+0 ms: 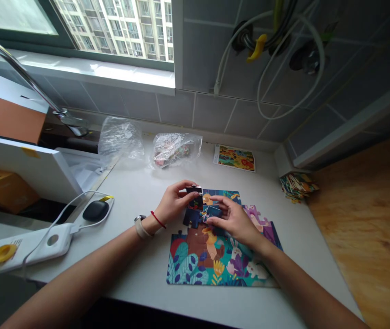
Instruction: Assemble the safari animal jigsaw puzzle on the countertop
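A partly joined jigsaw puzzle (211, 256) with animals and plants lies flat on the white counter (140, 274). My left hand (176, 199) pinches a dark puzzle piece (195, 198) between thumb and fingers at the puzzle's upper left. Close beside it, my right hand (231, 217) grips a blue puzzle piece (213, 211) over the puzzle's upper middle. Joined pieces show around both hands. My right hand and forearm hide part of the puzzle's right side. A watch and a red cord circle my left wrist.
Behind the puzzle lie a printed picture card (235, 158) and a clear bag of pieces (172, 150), with another crumpled plastic bag (121, 139) beside it. Loose pieces (298, 186) are piled at the right edge. A power strip (26, 251) and black charger (95, 210) sit left.
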`<state>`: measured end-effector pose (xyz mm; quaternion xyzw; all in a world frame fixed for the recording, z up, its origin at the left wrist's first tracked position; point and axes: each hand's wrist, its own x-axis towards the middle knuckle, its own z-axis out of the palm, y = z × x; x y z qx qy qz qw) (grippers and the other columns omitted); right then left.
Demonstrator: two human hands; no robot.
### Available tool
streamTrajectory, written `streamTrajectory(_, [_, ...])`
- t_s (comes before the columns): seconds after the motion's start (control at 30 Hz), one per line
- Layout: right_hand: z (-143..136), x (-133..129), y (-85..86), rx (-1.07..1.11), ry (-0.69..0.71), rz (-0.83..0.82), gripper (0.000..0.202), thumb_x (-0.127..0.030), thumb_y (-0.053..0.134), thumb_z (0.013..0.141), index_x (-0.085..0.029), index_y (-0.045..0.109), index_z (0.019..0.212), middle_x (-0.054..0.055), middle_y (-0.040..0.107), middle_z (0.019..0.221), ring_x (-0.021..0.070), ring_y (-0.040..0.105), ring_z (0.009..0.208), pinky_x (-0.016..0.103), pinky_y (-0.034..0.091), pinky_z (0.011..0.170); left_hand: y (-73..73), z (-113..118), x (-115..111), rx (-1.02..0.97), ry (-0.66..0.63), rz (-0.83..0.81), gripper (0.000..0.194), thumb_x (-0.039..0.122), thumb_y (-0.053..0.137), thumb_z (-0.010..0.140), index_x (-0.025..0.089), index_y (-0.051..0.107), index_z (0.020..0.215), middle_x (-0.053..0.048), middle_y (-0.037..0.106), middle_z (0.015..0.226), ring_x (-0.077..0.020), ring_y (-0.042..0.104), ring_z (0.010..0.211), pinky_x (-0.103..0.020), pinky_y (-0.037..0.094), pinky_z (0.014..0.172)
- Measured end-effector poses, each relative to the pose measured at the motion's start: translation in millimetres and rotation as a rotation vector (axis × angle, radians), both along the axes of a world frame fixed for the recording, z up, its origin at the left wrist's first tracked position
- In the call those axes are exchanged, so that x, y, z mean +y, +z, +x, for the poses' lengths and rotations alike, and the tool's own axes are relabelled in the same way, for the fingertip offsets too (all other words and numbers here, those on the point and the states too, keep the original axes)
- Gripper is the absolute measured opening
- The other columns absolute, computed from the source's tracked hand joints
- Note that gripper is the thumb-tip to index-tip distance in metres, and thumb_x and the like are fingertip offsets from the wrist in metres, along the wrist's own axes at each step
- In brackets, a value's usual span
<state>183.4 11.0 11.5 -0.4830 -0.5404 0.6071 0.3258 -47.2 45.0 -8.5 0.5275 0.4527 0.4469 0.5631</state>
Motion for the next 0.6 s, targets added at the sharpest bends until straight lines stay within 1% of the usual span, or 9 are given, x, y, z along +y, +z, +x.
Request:
streamTrajectory(0.1, [-22,-5,3.0,-0.076,-0.027,0.031,0.054,-0.033,0.090,0.070,-0.025,0.064,0.116,0.005,0.077,0.111,0.0264,0.076,0.107,0.041,0.063,0.095,-2.1,1,0,0.001,0.024,0.028,0.040,0.049,0.082,0.081,0.016,0.073,0.103,-0.008,0.078,0.106,-0.0205,0.078,0.086,-0.030,0.066,0.077])
streamTrajectory(0.17, [-33,-9,4.5,-0.197,-0.024,0.060,0.047,-0.030,0.088,0.072,-0.025,0.064,0.112,0.005,0.076,0.107,0.0264,0.076,0.100,0.041,0.063,0.090,-3.3,1,-1,-0.004,0.027,0.023,0.040,0.048,0.081,0.082,0.016,0.073,0.104,-0.008,0.078,0.106,-0.0204,0.078,0.086,-0.031,0.066,0.077])
streamTrajectory(0.27, [-44,-13,5.9,-0.448,-0.038,0.165,0.046,-0.020,0.088,0.067,-0.023,0.068,0.108,0.006,0.074,0.111,0.0275,0.074,0.101,0.042,0.061,0.091,-3.5,1,-1,-0.003,0.038,0.025,0.040,0.048,0.081,0.082,0.016,0.073,0.105,-0.008,0.078,0.106,-0.0203,0.077,0.086,-0.030,0.066,0.077])
streamTrajectory(0.33, [-49,-13,6.7,-0.559,-0.069,0.237,0.048,-0.016,0.089,0.064,-0.023,0.069,0.108,0.007,0.073,0.115,0.0285,0.073,0.106,0.042,0.059,0.094,-2.2,1,-1,-0.004,0.048,0.044,0.038,0.047,0.081,0.082,0.016,0.074,0.104,-0.008,0.078,0.106,-0.0200,0.077,0.087,-0.030,0.066,0.078])
streamTrajectory(0.43, [-54,-12,8.1,-0.603,-0.045,0.207,0.045,-0.018,0.087,0.068,-0.024,0.067,0.108,0.006,0.076,0.105,0.0291,0.074,0.100,0.043,0.058,0.091,1.5,1,-3,-0.007,0.054,0.071,0.037,0.046,0.080,0.083,0.016,0.074,0.103,-0.007,0.078,0.104,-0.0198,0.076,0.087,-0.030,0.066,0.078])
streamTrajectory(0.5, [-57,-13,8.7,-0.594,-0.023,0.162,0.039,-0.020,0.085,0.071,-0.024,0.067,0.106,0.004,0.078,0.096,0.0289,0.076,0.092,0.043,0.057,0.087,4.2,1,-4,-0.007,0.053,0.075,0.038,0.046,0.080,0.083,0.015,0.074,0.103,-0.007,0.077,0.104,-0.0199,0.076,0.088,-0.031,0.067,0.079])
streamTrajectory(0.6, [-58,-18,8.5,-0.549,-0.037,0.160,0.032,-0.022,0.084,0.074,-0.023,0.068,0.102,0.004,0.078,0.090,0.0277,0.076,0.086,0.041,0.057,0.083,7.4,2,-6,-0.023,0.046,0.055,0.042,0.050,0.081,0.083,0.015,0.072,0.104,-0.008,0.077,0.107,-0.0199,0.076,0.087,-0.030,0.067,0.076])
